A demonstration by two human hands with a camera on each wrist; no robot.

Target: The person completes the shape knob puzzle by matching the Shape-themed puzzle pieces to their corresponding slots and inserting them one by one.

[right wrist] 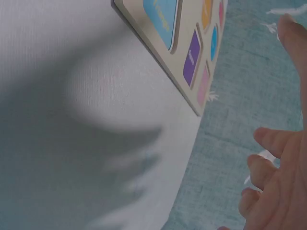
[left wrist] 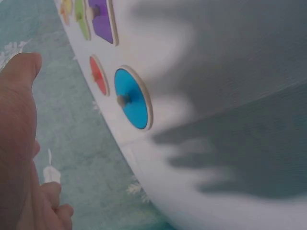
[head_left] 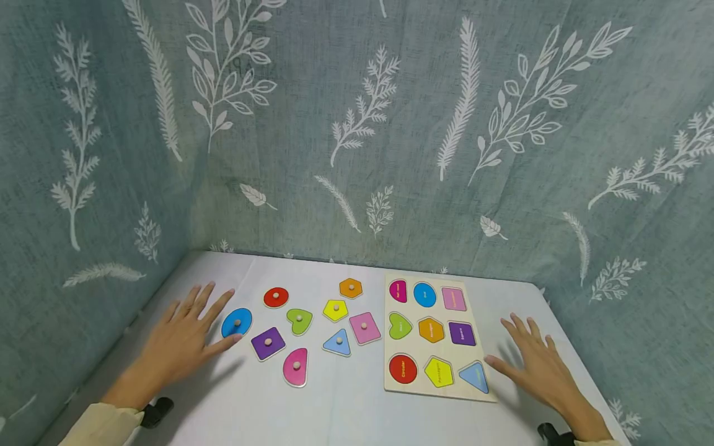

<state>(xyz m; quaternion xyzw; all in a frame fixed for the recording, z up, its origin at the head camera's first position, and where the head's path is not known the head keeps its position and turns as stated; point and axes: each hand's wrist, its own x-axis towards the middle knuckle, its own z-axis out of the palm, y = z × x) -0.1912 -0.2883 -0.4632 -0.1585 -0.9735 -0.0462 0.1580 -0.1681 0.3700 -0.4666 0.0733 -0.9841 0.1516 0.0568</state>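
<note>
In the head view my left hand hovers at the left of the table, fingers spread, holding nothing. Nearest to it lies a blue oval knobbed piece, which the left wrist view shows apart from the hand. Around it are a red piece, a purple square piece, a green heart piece and a pink half-round piece. My right hand, spread and holding nothing, is beside the right edge of the wooden puzzle board, whose coloured recesses carry printed labels.
Further knobbed pieces lie mid-table: an orange hexagon, a yellow pentagon, a light blue triangle and a pink square. A white cloth covers the table. Leaf-patterned green fabric stands behind and at both sides.
</note>
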